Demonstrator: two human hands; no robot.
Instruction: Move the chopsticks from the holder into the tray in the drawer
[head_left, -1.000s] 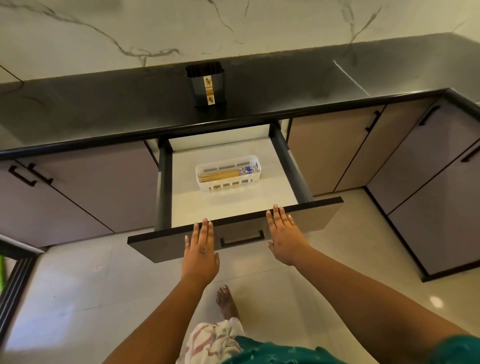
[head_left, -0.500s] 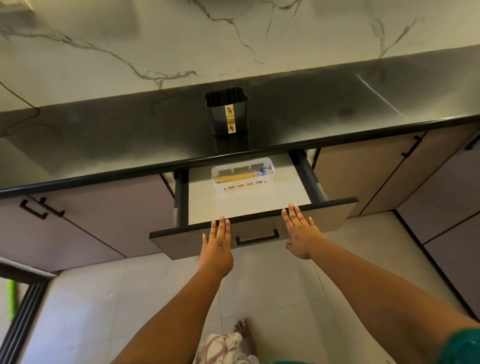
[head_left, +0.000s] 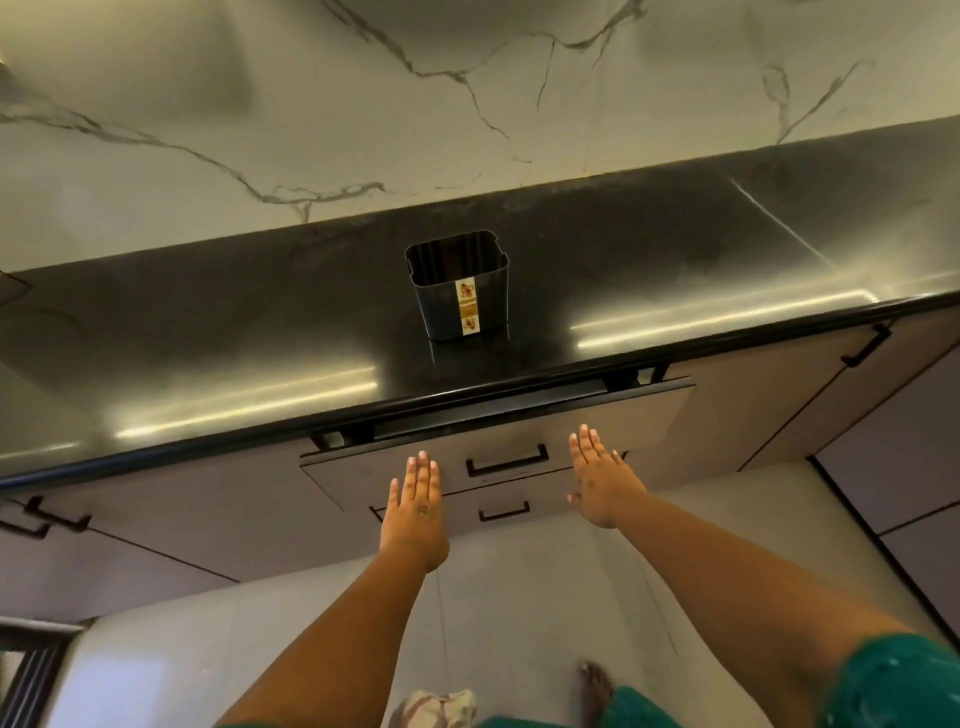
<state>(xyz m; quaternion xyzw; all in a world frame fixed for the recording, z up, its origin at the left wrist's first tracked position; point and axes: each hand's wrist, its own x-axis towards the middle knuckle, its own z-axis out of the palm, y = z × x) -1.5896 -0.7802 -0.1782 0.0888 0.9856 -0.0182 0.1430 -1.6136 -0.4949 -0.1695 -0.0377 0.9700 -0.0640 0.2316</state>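
I see both hands flat against the drawer (head_left: 498, 441) front, fingers straight and together, holding nothing. My left hand (head_left: 415, 506) presses just left of the black handle (head_left: 506, 461), its fingertips near the middle of the panel. My right hand (head_left: 602, 478) presses on the other side of the handle, fingers reaching a little higher up the panel, thumb spread out to the left.

The drawer sits almost shut: only a narrow dark slit shows between its top edge and the lip of the counter (head_left: 260, 322), and its front stands slightly proud of the neighbouring cabinet fronts. I cannot see inside it, so the tray and the chopsticks are out of sight from here; I cannot tell their position.

The holder (head_left: 462, 291) stands upright on the dark counter, straight above the drawer and a little back from the edge. It is a dark ribbed tub with a pale label strip down its front face. Its mouth is open toward me and I see nothing sticking out of it.

Below the drawer a second, smaller handle (head_left: 504, 513) shows between my wrists. More black handles sit on the cabinet doors at far left (head_left: 52, 519) and far right (head_left: 865, 345). A marble wall (head_left: 363, 104) rises behind the counter, and pale floor tiles (head_left: 182, 649) lie under my forearms.
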